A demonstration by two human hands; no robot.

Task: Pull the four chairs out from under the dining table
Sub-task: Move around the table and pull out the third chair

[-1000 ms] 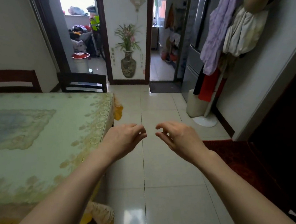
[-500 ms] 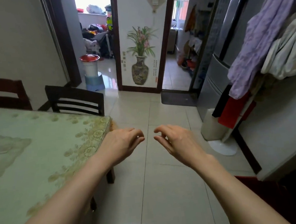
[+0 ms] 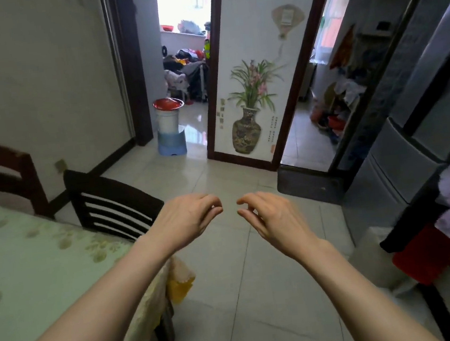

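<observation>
Your bench has a pale green floral cloth; near chair is black, far-left chair reddish-brown.

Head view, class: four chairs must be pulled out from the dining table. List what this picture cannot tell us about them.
- Chair count: only the black chair and brown chair show; the rest lie beyond the left edge.
- Their seats and legs: hidden behind the dining table.
- The brown chair's left part: cut off by the frame edge.
- Left hand and right hand: both empty, touching neither chair.
</observation>
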